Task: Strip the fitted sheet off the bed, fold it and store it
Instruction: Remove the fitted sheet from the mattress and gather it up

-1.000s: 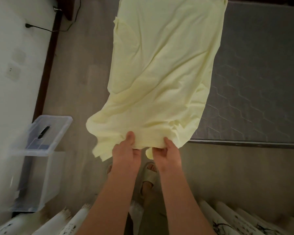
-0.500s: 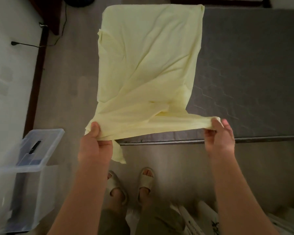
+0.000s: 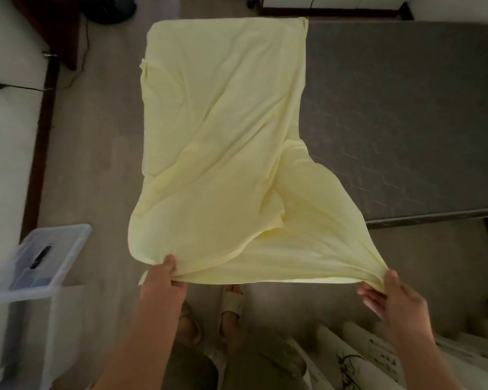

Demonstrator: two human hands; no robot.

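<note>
In the head view, the left hand (image 3: 164, 285) and right hand (image 3: 392, 299) each pinched a near corner of the pale yellow fitted sheet (image 3: 223, 130). Beyond the grips the sheet stretched onto the bare grey mattress (image 3: 406, 122); left of them stood a clear storage box (image 3: 43, 266).

The fitted sheet (image 3: 223, 142) covered the left part of the grey mattress (image 3: 400, 114); the mattress's left edge could not be seen, and its right side ran past the frame edge. Fingers of the left hand (image 3: 164, 288) were tucked under the cloth, only the thumb showing. One sandalled foot (image 3: 233, 304) was partly hidden under the sheet's hem. The clear storage box (image 3: 40, 266) at lower left was blurred and cut off; the dark item on its lid was unidentifiable. Markings on the white rolls (image 3: 358, 358) at lower right were unreadable.
</note>
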